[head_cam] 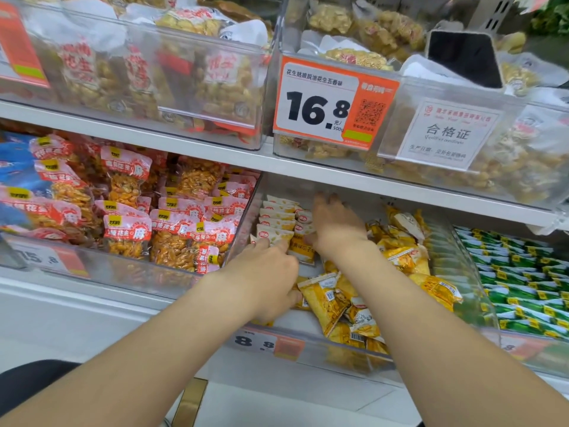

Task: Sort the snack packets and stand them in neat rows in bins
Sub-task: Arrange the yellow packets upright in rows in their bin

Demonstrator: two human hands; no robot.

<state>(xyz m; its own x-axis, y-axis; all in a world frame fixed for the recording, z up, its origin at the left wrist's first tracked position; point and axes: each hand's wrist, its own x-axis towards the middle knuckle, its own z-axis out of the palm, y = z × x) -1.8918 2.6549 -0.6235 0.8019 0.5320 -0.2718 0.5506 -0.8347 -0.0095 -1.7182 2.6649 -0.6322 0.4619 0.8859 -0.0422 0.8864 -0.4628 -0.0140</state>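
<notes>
A clear plastic bin [311,340] on the lower shelf holds small yellow-and-white snack packets. At its back left, several packets stand in a neat row [277,215]. Loose yellow packets [326,300] lie jumbled across the middle and right. My left hand [269,278] reaches into the bin's left side, fingertips on the front packet of the row, lower fingers curled near a loose packet. My right hand [334,224] lies deeper in, fingers straight, pressing against the right side of the standing row.
To the left, a bin of red-and-orange peanut packets [172,223]. To the right, a bin of green packets [523,285] in rows. The shelf above carries clear bins of peanuts with a 16.8 price tag [323,103]. The white shelf edge [215,155] hangs low over the bins.
</notes>
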